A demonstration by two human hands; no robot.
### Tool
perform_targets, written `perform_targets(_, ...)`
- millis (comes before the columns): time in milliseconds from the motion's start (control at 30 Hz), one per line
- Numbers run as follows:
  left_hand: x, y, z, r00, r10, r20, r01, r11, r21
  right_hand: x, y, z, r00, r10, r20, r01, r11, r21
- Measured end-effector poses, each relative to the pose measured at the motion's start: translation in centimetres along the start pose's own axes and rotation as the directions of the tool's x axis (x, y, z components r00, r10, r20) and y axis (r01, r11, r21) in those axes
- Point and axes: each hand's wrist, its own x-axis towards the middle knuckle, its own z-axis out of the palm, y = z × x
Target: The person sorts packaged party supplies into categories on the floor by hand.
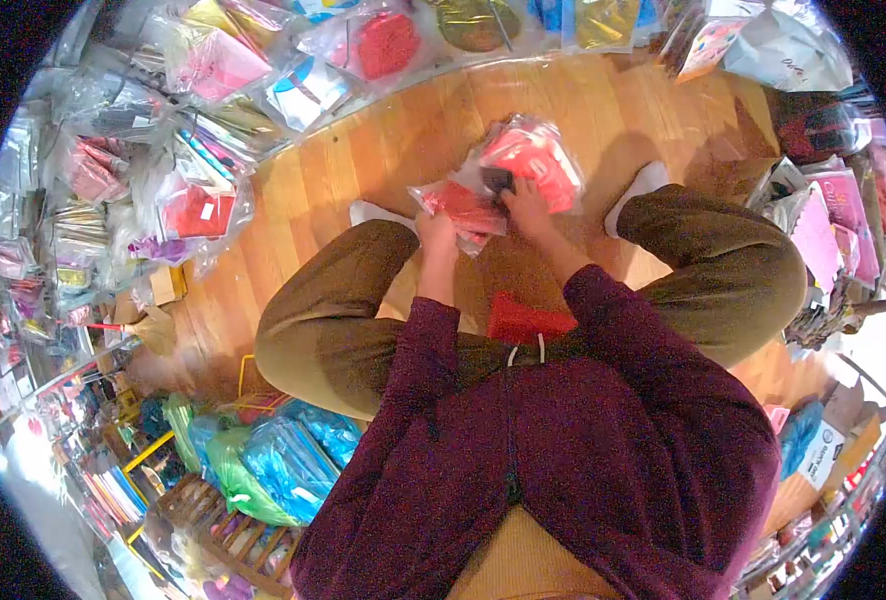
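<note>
The place looks like a stockroom or craft-supply shop. A wooden floor point(383, 150) is ringed with clear plastic packets point(213, 60) of coloured goods beyond the hands, bundles of blue and green bags point(283, 460) left of them, and boxes point(823, 440) on the right.

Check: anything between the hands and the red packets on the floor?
Nothing visible. The left hand is already on the near red packet, and the right hand rests on the far red packet by a dark item.
</note>
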Motion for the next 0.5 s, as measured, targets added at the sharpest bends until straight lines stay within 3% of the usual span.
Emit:
perform_targets(33, 0.2, -0.4, -0.1, 1.0, 0.015, 0.006, -0.014, 0.993, -0.113, -0.3, 0.0, -0.2, 1.0, -0.003, 0.0, 0.003, 1.0, 0.007)
perform_targets(100, 0.8, -1.0, -0.7, 1.0, -0.01, 0.026, 0.011, 0.998, -0.065, -1.1, 0.6, -0.7, 0.992, 0.112, 0.06, -0.11, 0.993, -0.032)
perform_targets(133, 0.6, -1.2, -1.1, 0.997, -0.044, 0.057, 0.045, 0.999, -0.021, -0.4, 1.5, 0.7, 0.959, 0.276, 0.063, -0.283, 0.944, 0.171)
perform_targets(167, 0.3, -1.4, -1.2, 0.997, -0.047, 0.055, 0.048, 0.999, -0.021, -0.9, 2.6, 1.7, 0.959, 0.276, 0.067, -0.283, 0.944, 0.17)
perform_targets(233, 0.6, -1.1, -0.6, 0.999, 0.0, 0.035, 0.0, 1.0, -0.019, 0.2, 3.4, 0.0, 0.962, 0.255, 0.095, -0.242, 0.961, -0.131)
perform_targets(267, 0.6, -1.1, -0.5, 0.999, 0.003, 0.033, -0.002, 1.0, -0.018, 0.3, 4.7, 0.7, 0.974, 0.129, -0.187, -0.172, 0.957, -0.234)
perform_targets(300, 0.5, -1.4, -0.7, 1.0, 0.024, 0.02, -0.025, 0.999, 0.024, 0.6, 5.8, 0.5, 0.974, 0.129, -0.185, -0.17, 0.959, -0.227)
perform_targets(367, 0.6, -1.5, -1.2, 0.999, 0.045, 0.004, -0.045, 0.996, 0.076, 0.9, 8.1, 0.1, 0.864, 0.492, 0.111, -0.474, 0.867, -0.157)
perform_targets(433, 0.8, -1.3, -1.0, 0.995, -0.023, 0.097, 0.025, 0.999, -0.02, 0.3, 12.9, 2.3, 0.885, 0.466, -0.012, -0.451, 0.849, -0.277)
perform_targets(500, 0.9, -1.1, -1.2, 0.994, -0.011, 0.108, 0.015, 0.999, -0.032, 0.0, 18.1, 2.3, 0.884, 0.466, 0.042, -0.435, 0.851, -0.294)
